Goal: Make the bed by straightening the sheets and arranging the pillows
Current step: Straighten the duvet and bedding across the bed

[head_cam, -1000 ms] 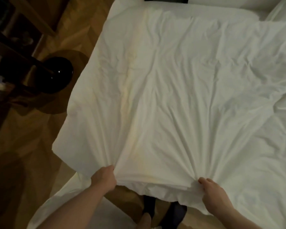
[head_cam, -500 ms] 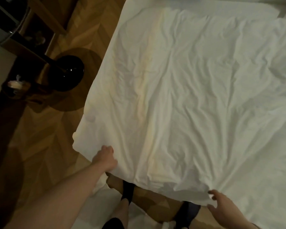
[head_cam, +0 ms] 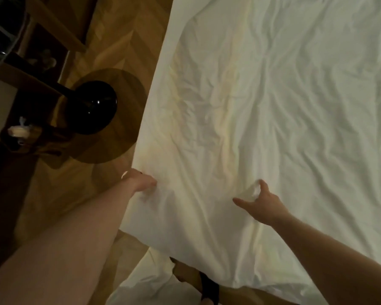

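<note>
Sheet (head_cam: 273, 128) spread white and creased over the bed, running away ahead of both hands toward the far end, long axis roughly straight forward; near corner hanging past the bed edge below and between the forearms. Left hand (head_cam: 139, 181) at the sheet's left border, fingers closed on a fold of cloth at the edge. Right hand (head_cam: 262, 200) resting further in on the top surface, just right of the left hand and a little nearer the body, fingers spread and curled, thumb out to the left, clamped on nothing as far as can be judged. Creases fanning forward and rightward from both hands. Left hand the nearer to the hanging edge; judged next pull: outward to the left and back toward the body. Pillows not in view. Round dark object (head_cam: 90, 107) on wooden floor (head_cam: 123, 40), well apart left of left hand
</note>
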### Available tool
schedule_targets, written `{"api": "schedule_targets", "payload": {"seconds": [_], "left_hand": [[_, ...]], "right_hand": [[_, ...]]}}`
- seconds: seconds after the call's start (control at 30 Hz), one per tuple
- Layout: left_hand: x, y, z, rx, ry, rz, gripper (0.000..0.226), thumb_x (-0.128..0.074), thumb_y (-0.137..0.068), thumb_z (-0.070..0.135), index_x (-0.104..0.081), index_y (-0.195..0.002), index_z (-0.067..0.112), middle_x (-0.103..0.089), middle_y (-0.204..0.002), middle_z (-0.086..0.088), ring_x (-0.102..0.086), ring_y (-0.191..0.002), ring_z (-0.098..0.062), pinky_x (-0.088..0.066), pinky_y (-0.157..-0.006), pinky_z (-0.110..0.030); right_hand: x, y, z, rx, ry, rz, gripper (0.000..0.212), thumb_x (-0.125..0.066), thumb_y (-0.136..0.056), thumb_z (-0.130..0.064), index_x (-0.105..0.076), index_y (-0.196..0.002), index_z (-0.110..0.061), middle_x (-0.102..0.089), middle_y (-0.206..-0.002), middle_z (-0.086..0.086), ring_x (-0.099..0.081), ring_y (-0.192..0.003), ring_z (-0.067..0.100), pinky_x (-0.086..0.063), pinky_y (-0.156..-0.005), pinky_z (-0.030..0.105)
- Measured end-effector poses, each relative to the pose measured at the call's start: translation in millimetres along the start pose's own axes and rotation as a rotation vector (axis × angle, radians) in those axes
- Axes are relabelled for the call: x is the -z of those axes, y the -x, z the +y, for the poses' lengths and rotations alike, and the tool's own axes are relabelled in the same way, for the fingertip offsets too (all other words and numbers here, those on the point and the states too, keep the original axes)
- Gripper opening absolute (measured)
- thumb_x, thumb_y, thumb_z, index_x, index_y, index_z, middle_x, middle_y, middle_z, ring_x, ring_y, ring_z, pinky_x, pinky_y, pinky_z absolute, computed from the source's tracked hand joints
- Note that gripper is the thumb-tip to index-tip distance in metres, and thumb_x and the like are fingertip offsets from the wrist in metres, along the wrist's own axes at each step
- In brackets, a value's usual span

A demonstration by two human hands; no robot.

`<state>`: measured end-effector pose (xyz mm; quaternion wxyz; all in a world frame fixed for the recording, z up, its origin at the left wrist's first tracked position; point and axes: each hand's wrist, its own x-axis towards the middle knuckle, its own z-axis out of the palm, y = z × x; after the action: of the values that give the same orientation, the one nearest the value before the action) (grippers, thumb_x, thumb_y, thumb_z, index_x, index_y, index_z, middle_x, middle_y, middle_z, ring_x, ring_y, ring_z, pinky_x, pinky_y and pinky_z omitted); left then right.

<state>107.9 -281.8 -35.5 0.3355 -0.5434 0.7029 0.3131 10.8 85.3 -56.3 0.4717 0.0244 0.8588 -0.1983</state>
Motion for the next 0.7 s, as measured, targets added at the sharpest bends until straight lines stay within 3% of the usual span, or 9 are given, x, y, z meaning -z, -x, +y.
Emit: {"api": "schedule_targets", "payload": {"seconds": [0.1, 0.17, 0.27, 0.33, 0.4, 0.5, 0.57, 0.63, 0.7], "left_hand": [[-19, 14, -23, -0.216, 0.023, 0.127, 0.011, -0.075, -0.078, 0.026, -0.072, -0.081, 0.016, -0.074, -0.084, -0.001, -0.068, -0.083, -0.023, -0.057, -0.077, -0.033], [-24, 34, -32, -0.369, 0.028, 0.156, 0.012, -0.072, -0.077, 0.027, -0.066, -0.071, 0.018, -0.068, -0.068, 0.002, -0.065, -0.069, -0.018, -0.051, -0.063, -0.033], [-28, 56, -56, -0.652, -0.337, 0.183, 0.017, -0.063, -0.074, 0.024, -0.050, -0.064, 0.019, -0.054, -0.057, 0.003, -0.052, -0.056, -0.012, -0.036, -0.051, -0.029], [-35, 73, -77, -0.715, -0.638, 0.076, 0.004, -0.056, -0.072, 0.019, -0.054, -0.068, 0.020, -0.057, -0.064, 0.005, -0.054, -0.061, -0.013, -0.038, -0.056, -0.028], [-47, 92, -90, -0.693, -0.870, -0.134, 0.020, -0.060, -0.077, 0.014, -0.070, -0.089, 0.028, -0.068, -0.089, 0.008, -0.063, -0.082, -0.016, -0.046, -0.075, -0.028], [-77, 111, -79, -0.737, -1.281, -0.422, 0.024, -0.066, -0.085, 0.013, -0.069, -0.108, 0.019, -0.065, -0.113, -0.004, -0.062, -0.102, -0.027, -0.044, -0.088, -0.036], [-99, 119, -58, -0.847, -1.498, -0.532, 0.008, -0.066, -0.088, 0.018, -0.064, -0.095, 0.016, -0.062, -0.107, -0.008, -0.059, -0.096, -0.028, -0.042, -0.081, -0.038], [-112, 127, -42, -0.993, -1.549, -0.584, 0.025, -0.068, -0.088, 0.019, -0.048, -0.073, 0.017, -0.057, -0.087, -0.005, -0.052, -0.076, -0.023, -0.041, -0.072, -0.036], [-118, 131, -37, -1.128, -1.616, -0.586, 0.035, -0.070, -0.085, 0.016, -0.041, -0.066, 0.019, -0.056, -0.084, -0.007, -0.051, -0.073, -0.023, -0.044, -0.070, -0.036]], "right_hand": [[-34, -8, -3, -0.094, 0.020, -0.003, 0.128, -0.076, -0.070, -0.074, -0.005, -0.161, -0.019, -0.051, -0.149, 0.015, -0.057, -0.130, 0.036, -0.050, -0.104, 0.043], [-50, -10, 1, -0.109, 0.044, 0.037, 0.117, -0.080, -0.075, -0.063, -0.012, -0.157, -0.016, -0.051, -0.147, 0.018, -0.056, -0.131, 0.038, -0.049, -0.104, 0.046], [-59, -9, 6, -0.094, 0.077, 0.105, 0.087, -0.077, -0.084, -0.048, -0.026, -0.145, -0.013, -0.057, -0.137, 0.019, -0.058, -0.125, 0.040, -0.050, -0.100, 0.047], [-59, -5, 2, -0.074, 0.057, 0.105, 0.083, -0.076, -0.086, -0.044, -0.029, -0.147, -0.012, -0.055, -0.139, 0.019, -0.057, -0.127, 0.041, -0.049, -0.102, 0.048], [-55, 3, -4, -0.030, 0.031, 0.107, 0.081, -0.075, -0.086, -0.040, -0.032, -0.149, -0.014, -0.053, -0.142, 0.017, -0.056, -0.128, 0.039, -0.048, -0.103, 0.048], [-47, 17, -13, 0.052, 0.039, 0.100, 0.076, -0.072, -0.089, -0.038, -0.032, -0.151, -0.018, -0.052, -0.143, 0.014, -0.057, -0.127, 0.035, -0.048, -0.101, 0.044], [-35, 22, -26, 0.104, -0.005, 0.128, 0.074, -0.068, -0.093, -0.046, -0.033, -0.152, -0.018, -0.052, -0.145, 0.012, -0.057, -0.128, 0.031, -0.047, -0.101, 0.042], [-16, 24, -53, 0.101, -0.183, 0.156, 0.077, -0.061, -0.094, -0.060, -0.033, -0.154, -0.019, -0.054, -0.146, 0.009, -0.056, -0.129, 0.028, -0.045, -0.102, 0.040], [3, 19, -86, 0.084, -0.318, 0.139, 0.093, -0.061, -0.086, -0.072, -0.031, -0.157, -0.020, -0.053, -0.148, 0.008, -0.056, -0.131, 0.028, -0.045, -0.103, 0.039]]}}
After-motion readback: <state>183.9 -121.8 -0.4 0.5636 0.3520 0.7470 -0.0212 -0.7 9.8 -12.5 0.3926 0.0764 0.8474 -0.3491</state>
